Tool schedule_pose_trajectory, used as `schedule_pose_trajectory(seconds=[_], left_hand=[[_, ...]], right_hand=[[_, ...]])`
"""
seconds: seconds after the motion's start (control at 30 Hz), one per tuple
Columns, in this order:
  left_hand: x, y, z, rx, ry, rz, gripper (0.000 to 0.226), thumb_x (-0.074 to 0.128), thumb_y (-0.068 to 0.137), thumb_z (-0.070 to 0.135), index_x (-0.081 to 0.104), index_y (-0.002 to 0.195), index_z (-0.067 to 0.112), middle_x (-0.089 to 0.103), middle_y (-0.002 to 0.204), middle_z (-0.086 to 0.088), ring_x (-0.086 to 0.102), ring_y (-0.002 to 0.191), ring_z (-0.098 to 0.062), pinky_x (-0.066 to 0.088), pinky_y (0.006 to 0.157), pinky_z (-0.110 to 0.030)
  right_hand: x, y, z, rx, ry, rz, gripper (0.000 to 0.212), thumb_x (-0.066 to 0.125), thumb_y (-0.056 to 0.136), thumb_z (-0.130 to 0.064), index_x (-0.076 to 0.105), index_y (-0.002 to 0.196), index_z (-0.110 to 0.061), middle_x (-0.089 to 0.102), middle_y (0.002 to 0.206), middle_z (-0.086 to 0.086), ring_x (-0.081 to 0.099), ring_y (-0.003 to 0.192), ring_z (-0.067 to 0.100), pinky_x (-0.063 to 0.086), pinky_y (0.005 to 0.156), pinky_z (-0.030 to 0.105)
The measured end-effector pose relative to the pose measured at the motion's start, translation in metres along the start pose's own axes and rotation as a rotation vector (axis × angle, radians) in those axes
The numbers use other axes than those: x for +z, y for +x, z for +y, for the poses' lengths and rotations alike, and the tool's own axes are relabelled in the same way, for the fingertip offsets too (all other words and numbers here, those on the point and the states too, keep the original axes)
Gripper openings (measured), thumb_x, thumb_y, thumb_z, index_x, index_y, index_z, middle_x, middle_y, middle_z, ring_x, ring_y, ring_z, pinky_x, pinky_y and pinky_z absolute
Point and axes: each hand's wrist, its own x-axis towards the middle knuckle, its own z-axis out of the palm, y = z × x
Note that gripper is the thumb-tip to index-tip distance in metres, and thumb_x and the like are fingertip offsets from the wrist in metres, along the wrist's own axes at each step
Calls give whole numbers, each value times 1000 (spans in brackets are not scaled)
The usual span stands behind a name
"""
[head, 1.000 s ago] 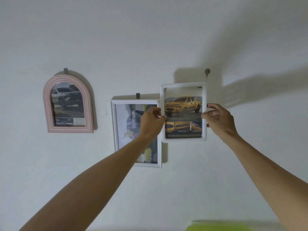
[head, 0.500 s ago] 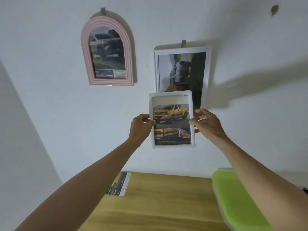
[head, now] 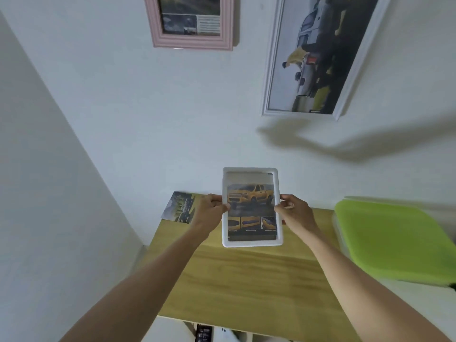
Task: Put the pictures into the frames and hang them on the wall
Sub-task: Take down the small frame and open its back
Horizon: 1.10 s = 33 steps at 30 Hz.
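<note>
A small white frame [head: 251, 243] with a picture of a yellow pickup truck is held upright over the wooden table [head: 246, 280]. My left hand [head: 209, 212] grips its left edge and my right hand [head: 294, 212] grips its right edge. On the wall above hang a pink frame [head: 190, 41], cut off at the top, and a larger white frame [head: 271, 70] holding a car picture. A loose printed picture [head: 179, 206] lies at the table's far left corner against the wall.
A lime-green lidded box [head: 394, 243] stands at the table's right side. A white side wall [head: 49, 193] closes in on the left. Dark items and something white [head: 214, 334] show below the table's near edge.
The view has tilted down and both hands have lowered the small white frame from the wall to just above the table. The nail at upper right is out of view.
</note>
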Motion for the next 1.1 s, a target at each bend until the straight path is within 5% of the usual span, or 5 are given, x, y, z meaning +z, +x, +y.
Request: schedule_pose_trajectory(seconds=[0.33, 0.57, 0.77, 0.9, 1.1], left_hand=[[12, -18, -31, 83, 159, 14, 21, 75, 84, 22, 62, 99, 16, 67, 88, -1, 62, 78, -11, 46, 58, -9], [34, -27, -33, 315, 372, 44, 16, 69, 85, 31, 63, 95, 20, 68, 82, 11, 63, 72, -7, 53, 64, -29], [45, -17, -52, 542, 562, -113, 42, 61, 89, 45, 62, 120, 16, 63, 106, 3, 62, 91, -18, 54, 76, -42], [36, 1, -58, 553, 563, -59, 66, 43, 90, 64, 53, 134, 16, 55, 126, -1, 56, 112, -18, 50, 93, -43], [16, 39, -44, 341, 444, 10, 67, 55, 96, 40, 19, 153, 34, 44, 142, -5, 45, 129, -22, 40, 100, -35]], right_hand=[[33, -15, 10, 37, -142, -124, 55, 61, 92, -51, 49, 139, -27, 62, 120, -9, 62, 98, 10, 50, 79, 26], [55, -1, -43, 43, 99, -126, 63, 68, 76, -66, 50, 126, -32, 64, 110, -9, 71, 89, 15, 62, 74, 39], [52, 5, -44, 88, 136, -28, 43, 56, 91, -7, 55, 132, -18, 62, 108, 11, 69, 82, 22, 63, 62, 37], [33, 9, -32, 105, 260, -114, 42, 53, 92, -2, 59, 125, -26, 66, 102, 13, 72, 81, 21, 62, 67, 37], [7, 28, -10, -64, 163, -278, 45, 52, 95, -4, 64, 116, -42, 48, 80, 4, 53, 71, 17, 59, 80, 42]])
